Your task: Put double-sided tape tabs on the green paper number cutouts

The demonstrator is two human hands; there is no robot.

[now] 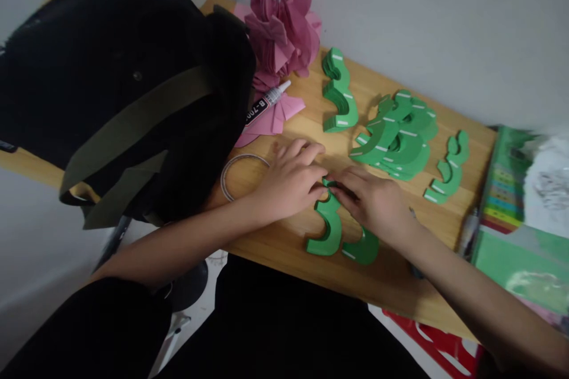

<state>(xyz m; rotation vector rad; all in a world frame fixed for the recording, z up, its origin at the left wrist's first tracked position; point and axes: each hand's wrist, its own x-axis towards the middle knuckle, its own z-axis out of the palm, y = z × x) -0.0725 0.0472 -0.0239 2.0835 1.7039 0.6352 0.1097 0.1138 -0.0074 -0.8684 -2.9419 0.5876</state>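
Observation:
Near the table's front edge, my left hand (293, 180) and my right hand (376, 198) meet with thumbs and fingertips pinched on a small green paper piece (329, 182). Just below their fingertips lies a curved stack of green paper cutouts (328, 228). Another green cutout (367, 249) with a white strip on its end shows partly beneath my right hand. A thin ring (225, 174) lies by my left wrist, partly covered by it. The exact shape of the pinched piece is hidden by the fingers.
A large black bag (133, 41) fills the table's left side. Behind my hands are a glue tube (269, 103), folded pink paper (280, 29), a curved green stack (342, 95), a green pile (400, 136) and a smaller stack (448, 166). Green packets (511, 254) lie right.

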